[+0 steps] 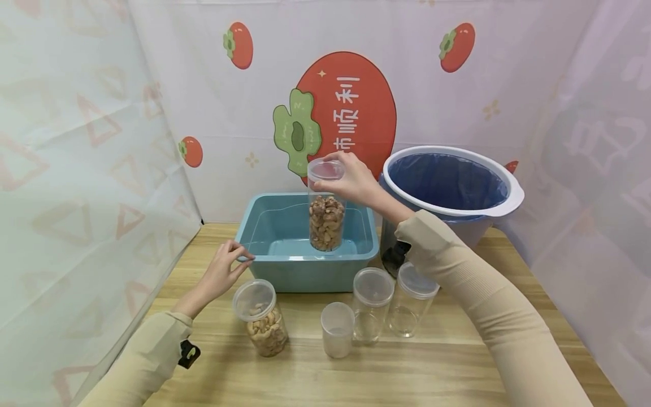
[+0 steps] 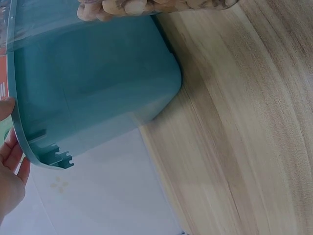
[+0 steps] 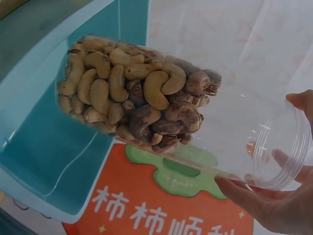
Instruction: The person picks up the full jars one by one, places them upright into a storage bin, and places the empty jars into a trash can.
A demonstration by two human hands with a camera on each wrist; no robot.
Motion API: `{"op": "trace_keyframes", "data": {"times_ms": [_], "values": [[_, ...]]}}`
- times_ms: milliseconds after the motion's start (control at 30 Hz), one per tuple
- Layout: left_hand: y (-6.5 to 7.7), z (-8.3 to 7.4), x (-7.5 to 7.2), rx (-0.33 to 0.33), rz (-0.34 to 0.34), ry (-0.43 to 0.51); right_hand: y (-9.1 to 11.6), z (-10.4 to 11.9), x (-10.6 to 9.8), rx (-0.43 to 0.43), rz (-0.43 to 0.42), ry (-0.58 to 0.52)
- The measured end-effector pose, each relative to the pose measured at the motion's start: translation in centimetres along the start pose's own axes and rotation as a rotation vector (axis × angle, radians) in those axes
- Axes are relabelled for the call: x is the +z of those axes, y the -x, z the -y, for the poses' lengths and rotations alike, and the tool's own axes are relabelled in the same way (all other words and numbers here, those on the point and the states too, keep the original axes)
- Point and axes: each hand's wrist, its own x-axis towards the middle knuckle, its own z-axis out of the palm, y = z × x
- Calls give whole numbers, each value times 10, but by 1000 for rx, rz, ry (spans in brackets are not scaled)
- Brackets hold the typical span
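Observation:
My right hand (image 1: 354,180) grips a tall clear lidded jar (image 1: 326,223) near its top, holding it upright over the blue-green basin (image 1: 305,277). In the right wrist view, cashews (image 3: 122,88) fill a good part of this jar, some still with brown skins. My left hand (image 1: 222,270) pinches the basin's near left rim, thumb and fingers on either side of it in the left wrist view. Just in front of the basin stands a second lidded jar (image 1: 264,328) with cashews in it, below my left hand and apart from it.
Two clear lidded jars (image 1: 373,288) (image 1: 414,282) and a small translucent cup (image 1: 338,333) stand before the basin's right side. A bin (image 1: 515,195) with a white rim and blue liner is at the back right of the wooden table (image 1: 407,379). Printed curtains hang around it.

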Motion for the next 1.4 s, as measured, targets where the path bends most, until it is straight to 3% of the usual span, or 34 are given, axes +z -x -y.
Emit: {"op": "trace_keyframes", "data": {"times_ms": [533, 700, 1167, 1400], "values": [[-1, 0, 3, 14, -5, -13, -14, -65, 21, 57, 178, 37], [-2, 0, 2, 12, -1, -16, -14, -76, 24, 83, 209, 42], [1, 0, 2, 2, 5, -16, -8, -102, 45, 24, 313, 80], [1, 0, 2, 6, -1, -15, -5, -108, 49, 92, 370, 113]]}}
